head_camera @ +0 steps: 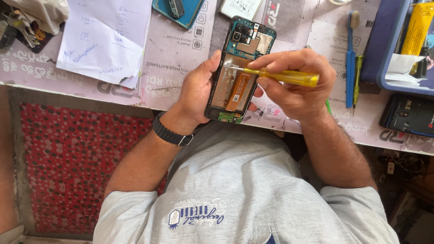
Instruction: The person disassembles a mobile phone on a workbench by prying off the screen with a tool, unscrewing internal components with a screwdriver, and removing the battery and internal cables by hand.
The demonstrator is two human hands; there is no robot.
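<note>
An opened phone (242, 49) with its back cover off shows a teal circuit board, camera modules and an orange flex cable. My left hand (196, 92) grips it along its left edge and holds it over the desk's front edge. My right hand (296, 83) is closed around a screwdriver (289, 77) with a clear yellow handle. Its tip points left and rests on the phone's inner frame just below the board. A black watch band circles my left wrist.
A worn printed mat (176, 54) covers the desk. On it lie handwritten papers (106, 36), a blue toothbrush (351, 58), a green tool (357, 77), a blue tray (393, 45), a dark phone (409, 115) and a teal phone part (178, 11). A red dotted surface (72, 167) lies below left.
</note>
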